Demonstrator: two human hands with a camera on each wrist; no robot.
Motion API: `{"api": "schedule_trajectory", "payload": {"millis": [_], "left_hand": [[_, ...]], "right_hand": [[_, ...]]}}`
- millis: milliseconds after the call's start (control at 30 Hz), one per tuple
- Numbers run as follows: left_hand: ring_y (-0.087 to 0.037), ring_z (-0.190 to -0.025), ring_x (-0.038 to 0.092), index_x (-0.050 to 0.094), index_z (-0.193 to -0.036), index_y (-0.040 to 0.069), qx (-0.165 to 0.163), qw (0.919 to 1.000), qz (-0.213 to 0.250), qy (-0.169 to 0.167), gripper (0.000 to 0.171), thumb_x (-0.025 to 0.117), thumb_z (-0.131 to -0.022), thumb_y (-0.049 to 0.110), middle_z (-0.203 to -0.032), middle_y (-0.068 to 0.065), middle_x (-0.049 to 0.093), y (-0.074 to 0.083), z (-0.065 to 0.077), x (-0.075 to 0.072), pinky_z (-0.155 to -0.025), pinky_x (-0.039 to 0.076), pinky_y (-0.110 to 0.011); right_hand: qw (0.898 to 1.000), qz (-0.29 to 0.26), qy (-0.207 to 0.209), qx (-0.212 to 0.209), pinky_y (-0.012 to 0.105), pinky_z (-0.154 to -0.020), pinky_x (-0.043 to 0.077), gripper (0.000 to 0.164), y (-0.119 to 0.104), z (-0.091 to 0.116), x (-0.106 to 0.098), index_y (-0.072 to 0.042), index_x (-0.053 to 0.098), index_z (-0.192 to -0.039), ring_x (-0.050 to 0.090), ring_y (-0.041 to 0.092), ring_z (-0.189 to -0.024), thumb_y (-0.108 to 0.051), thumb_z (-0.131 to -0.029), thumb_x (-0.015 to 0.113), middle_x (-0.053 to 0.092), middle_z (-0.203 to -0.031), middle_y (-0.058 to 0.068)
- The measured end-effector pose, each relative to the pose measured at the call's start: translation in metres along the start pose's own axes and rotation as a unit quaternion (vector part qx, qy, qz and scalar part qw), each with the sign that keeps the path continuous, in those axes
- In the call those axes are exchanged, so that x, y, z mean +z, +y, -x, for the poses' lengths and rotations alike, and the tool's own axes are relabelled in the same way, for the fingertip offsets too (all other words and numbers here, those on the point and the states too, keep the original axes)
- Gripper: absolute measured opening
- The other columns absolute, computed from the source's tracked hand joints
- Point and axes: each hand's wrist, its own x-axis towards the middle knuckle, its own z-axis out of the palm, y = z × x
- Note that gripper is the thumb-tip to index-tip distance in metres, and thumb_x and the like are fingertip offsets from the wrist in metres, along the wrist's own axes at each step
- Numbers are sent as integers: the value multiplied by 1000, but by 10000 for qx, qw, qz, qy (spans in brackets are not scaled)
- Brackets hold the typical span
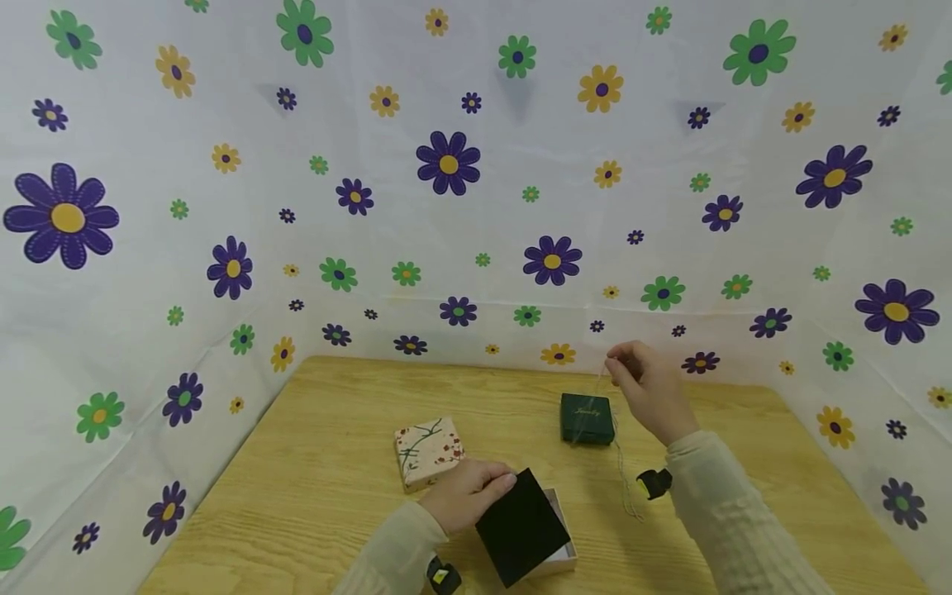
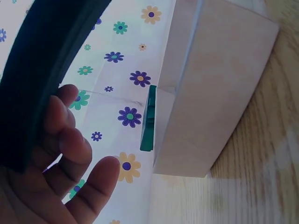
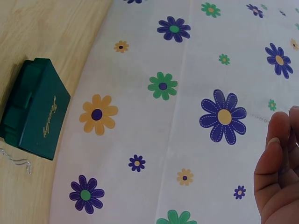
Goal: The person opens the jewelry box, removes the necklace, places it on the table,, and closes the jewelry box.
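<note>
My left hand [image 1: 467,494] grips a thick black square pad [image 1: 523,529], thumb on top and fingers curled beneath its edge in the left wrist view. The tilted pad partly covers an open whitish box [image 1: 563,522], whose pale side wall [image 2: 219,93] looms close in the left wrist view. High at the right, my right hand [image 1: 652,387] pinches a thin chain [image 1: 601,376] that hangs down in front of a dark green box [image 1: 587,418] with gold lettering. In the right wrist view the thumb and finger meet at the chain's end [image 3: 259,118].
A floral-patterned square lid [image 1: 429,450] lies left of the whitish box. Thin silver strands [image 1: 626,479] trail on the wooden table [image 1: 320,463] below the green box. A flower-print sheet [image 1: 402,223] surrounds the table's back and sides.
</note>
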Motion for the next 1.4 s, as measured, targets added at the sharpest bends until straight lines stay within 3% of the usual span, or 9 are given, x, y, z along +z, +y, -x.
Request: {"api": "schedule_trajectory", "payload": {"millis": [233, 400, 633, 767, 867, 1000, 1167, 1300, 1400], "left_hand": [[-7, -56, 53, 45, -141, 22, -442, 9989, -181, 5, 39, 41, -104, 34, -78, 7, 61, 0, -1, 1, -55, 45, -24], [-8, -48, 47, 41, -144, 24, -517, 9983, -226, 137, 40, 45, -104, 28, -70, 6, 57, -2, -1, 4, -49, 42, -23], [-7, -59, 50, 53, -132, 19, -790, 9938, -772, 138, 33, 53, -100, 23, -80, 8, 57, -4, -2, 7, -54, 43, -23], [-15, -88, 59, 53, -132, 13, -967, 9903, -990, 123, 38, 57, -98, 27, -106, 3, 59, -5, -1, 8, -75, 51, -33], [-24, -115, 53, 47, -138, 13, -1009, 9881, -1160, 90, 54, 61, -94, 41, -132, -4, 49, -4, 0, 9, -92, 48, -44], [-29, -132, 40, 34, -148, 21, -874, 9861, -1408, -145, 87, 68, -79, 62, -150, -6, 32, -4, -1, 13, -100, 42, -50], [-31, -137, 29, 23, -153, 26, -581, 9787, -1906, -494, 115, 77, -61, 69, -154, -10, 23, -7, 2, 20, -101, 41, -50], [-31, -137, 29, 24, -153, 25, -351, 9684, -2390, -619, 122, 81, -55, 69, -153, -12, 23, -9, 5, 26, -101, 41, -49], [-31, -136, 30, 23, -153, 25, -377, 9677, -2396, -684, 124, 81, -53, 69, -154, -12, 21, -5, 8, 26, -100, 43, -47]], "right_hand": [[9977, 328, 479, -353, 17, -54, 47, 4, -4, -5, -13, -2, 64, -95, 59, 16, -61, -4, -93, 63, 65, -76, 4], [9964, 531, 611, -238, 16, -52, 44, 4, -3, -4, -23, -4, 64, -95, 57, 12, -61, -7, -93, 63, 64, -74, 2], [9987, 303, 386, -155, 19, -53, 45, 5, -6, -1, -22, -5, 64, -97, 57, 11, -64, -9, -95, 61, 63, -78, 1], [9990, 312, 286, -169, 20, -55, 47, 6, -5, 1, -18, -6, 64, -97, 56, 12, -64, -11, -95, 61, 63, -79, 1], [9987, 427, 254, -115, 21, -55, 47, 6, -3, 2, -16, -8, 64, -97, 55, 11, -64, -13, -96, 61, 62, -78, 0], [9989, 399, 225, -81, 21, -55, 47, 6, -3, 4, -16, -8, 64, -97, 55, 13, -64, -13, -95, 61, 62, -77, 0], [9994, 321, 57, -69, 20, -59, 51, 7, -3, 3, -15, -7, 64, -98, 60, 14, -68, -12, -95, 61, 66, -83, 1], [9996, 240, -178, -5, 22, -61, 53, 5, -4, 0, -13, -8, 64, -98, 62, 10, -70, -11, -95, 62, 66, -83, 0], [9989, 173, -428, 23, 24, -65, 54, 5, -8, -5, -8, -8, 63, -99, 64, 10, -73, -9, -95, 62, 67, -84, -1]]}}
